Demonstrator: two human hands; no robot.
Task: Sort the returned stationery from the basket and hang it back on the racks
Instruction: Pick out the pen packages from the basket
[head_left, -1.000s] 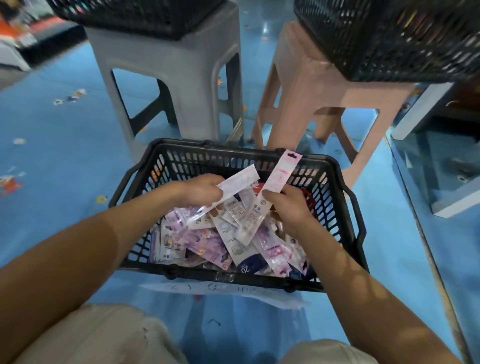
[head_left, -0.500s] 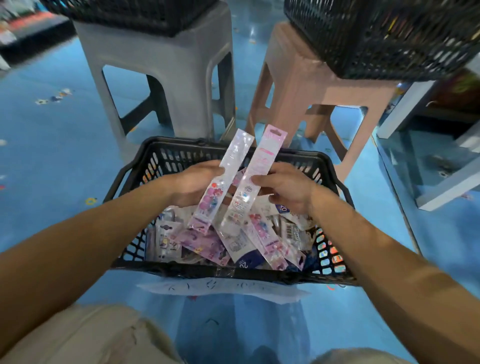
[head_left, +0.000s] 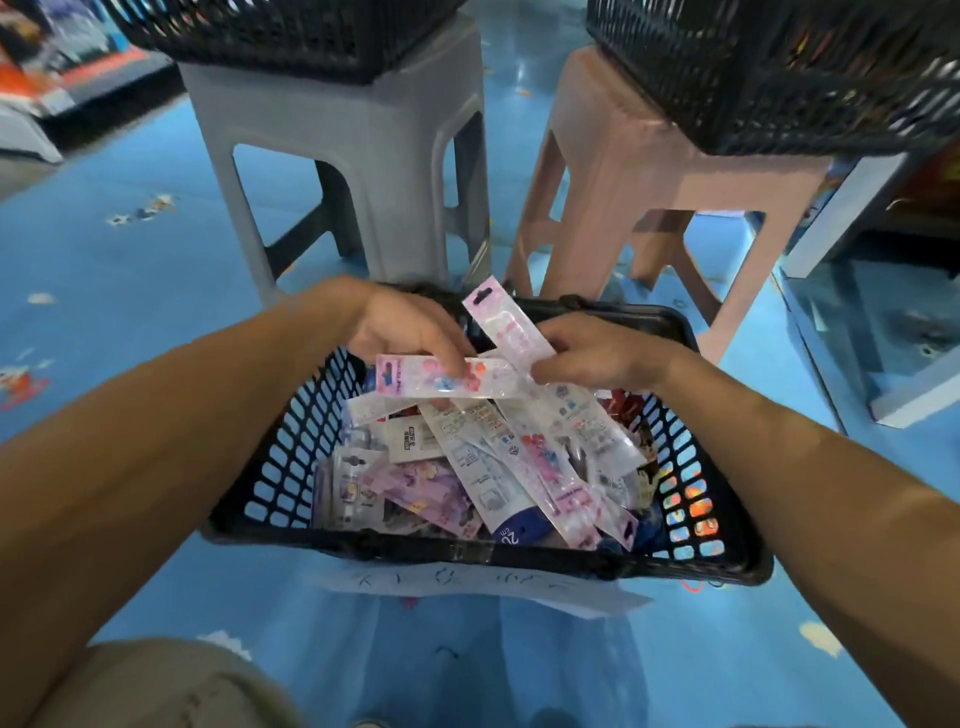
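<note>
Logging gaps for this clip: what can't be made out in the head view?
All head view.
Print on the pink-and-clear plastic packets in the black mesh floor basket: too small, blurred.
Contents of the black mesh basket on the pink plastic stool: cut by top edge.
Writing on the white paper strip: blurred.

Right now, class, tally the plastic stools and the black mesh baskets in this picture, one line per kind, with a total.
Plastic stools: 2 (grey stool, pink stool)
Black mesh plastic baskets: 3 (floor basket, basket on grey stool, basket on pink stool)
Total: 5
</note>
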